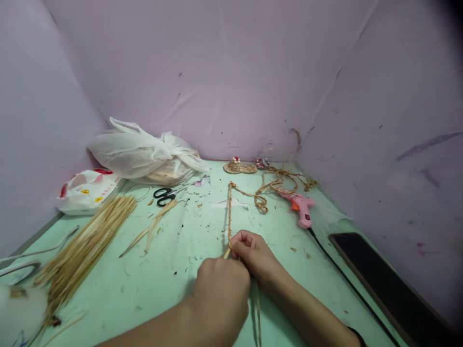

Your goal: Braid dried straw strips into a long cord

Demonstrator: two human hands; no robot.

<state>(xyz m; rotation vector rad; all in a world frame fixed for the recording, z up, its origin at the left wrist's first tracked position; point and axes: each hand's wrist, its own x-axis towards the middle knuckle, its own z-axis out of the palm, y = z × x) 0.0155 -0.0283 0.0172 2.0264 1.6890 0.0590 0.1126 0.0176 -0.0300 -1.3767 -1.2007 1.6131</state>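
A thin straw braid [229,207] runs straight down the middle of the table to my hands. My right hand [255,253] pinches its near end between thumb and fingers. Just below and to the left, my left hand [222,291] is closed in a fist around a pale straw strand [226,253]; the fist hides most of that strand. Loose strands [257,308] hang down from between my hands toward the near edge. Farther back, the braid bends right into a tangled coil of finished braid [278,180].
Left lie a straw bundle [97,241], black-handled scissors [166,195], loose straw pieces [155,224], a tissue pack [88,193] and a white plastic bag [144,149]. A small woven hat [239,166] sits at the back. Right are a pink glue gun [302,209], its cord [343,272] and a dark phone [379,279].
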